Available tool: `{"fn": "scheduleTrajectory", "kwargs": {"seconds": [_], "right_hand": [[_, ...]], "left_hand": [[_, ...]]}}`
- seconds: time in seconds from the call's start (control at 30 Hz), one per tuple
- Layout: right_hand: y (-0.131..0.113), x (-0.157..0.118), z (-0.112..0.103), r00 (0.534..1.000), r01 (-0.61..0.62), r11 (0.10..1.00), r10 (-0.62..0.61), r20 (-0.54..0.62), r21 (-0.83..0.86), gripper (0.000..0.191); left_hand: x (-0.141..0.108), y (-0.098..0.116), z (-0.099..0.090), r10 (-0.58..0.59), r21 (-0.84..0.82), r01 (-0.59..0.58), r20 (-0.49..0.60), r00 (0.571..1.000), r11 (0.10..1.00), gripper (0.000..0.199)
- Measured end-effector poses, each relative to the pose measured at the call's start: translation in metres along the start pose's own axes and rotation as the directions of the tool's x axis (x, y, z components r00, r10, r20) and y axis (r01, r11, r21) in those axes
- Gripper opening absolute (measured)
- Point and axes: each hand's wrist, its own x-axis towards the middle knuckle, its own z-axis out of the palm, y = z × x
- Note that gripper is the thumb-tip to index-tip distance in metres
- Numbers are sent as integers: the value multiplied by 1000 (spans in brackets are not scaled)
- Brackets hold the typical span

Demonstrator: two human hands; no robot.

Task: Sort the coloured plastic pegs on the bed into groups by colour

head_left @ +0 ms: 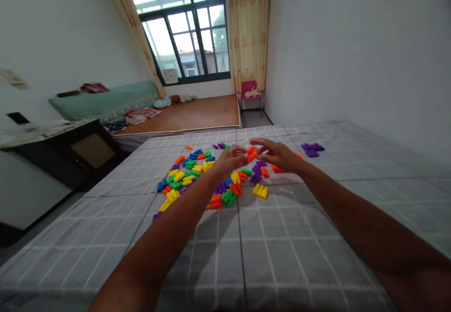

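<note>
My left hand pinches orange plastic pieces above the pile, in the middle of the view. From the right, my right hand reaches to the same pieces, its fingers apart and the fingertips close to them; contact is unclear. Below and left spreads a pile of blue, green, yellow, orange and purple pieces, partly hidden by my left forearm. A yellow group lies nearer me, beneath the hands. Purple pieces form a separate group at the right. Some orange pieces lie behind my right hand.
A grey checked cloth covers the surface under the pieces. Beyond it stand a bed and a pink chair below a window. A dark cabinet is at the left, a white wall at the right.
</note>
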Motion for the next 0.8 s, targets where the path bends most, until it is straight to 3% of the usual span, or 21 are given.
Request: {"fn": "scheduleTrajectory", "kwargs": {"seconds": [0.13, 0.23, 0.3, 0.37, 0.43, 0.5, 0.63, 0.73, 0.8], "right_hand": [[4, -2, -24, 1000, 5, 1000, -4, -29, 26, 44], [27, -11, -66, 991, -110, 993, 106, -87, -44, 45], [49, -23, -95, 958, -265, 956, 245, -150, -129, 46], [72, -36, -118, 876, -466, 854, 408, -258, -231, 48], [91, -47, -131, 773, -628, 712, 521, -362, -315, 48], [103, -54, -136, 720, -694, 607, 574, -391, -388, 40], [107, -56, -135, 712, -671, 495, 638, -293, -552, 27], [102, -52, -132, 701, -635, 431, 669, -245, -642, 25], [99, -51, -130, 709, -628, 434, 661, -246, -646, 24]], "left_hand": [[0, -1, 32, -60, 30, 58, 82, 995, 998, 44], [-7, 12, 26, -64, 209, 52, 49, 997, 977, 47], [-15, 25, 5, -29, 324, 37, -28, 999, 946, 52], [-26, 38, -25, 33, 439, 30, -134, 990, 898, 55], [-40, 50, -61, 77, 494, 58, -249, 965, 868, 58], [-54, 58, -97, 67, 483, 120, -352, 934, 868, 59], [-83, 57, -153, 105, 390, 124, -517, 850, 912, 50], [-97, 44, -177, 122, 264, 59, -618, 777, 963, 40], [-103, 35, -187, 117, 219, 41, -660, 742, 975, 35]]}}
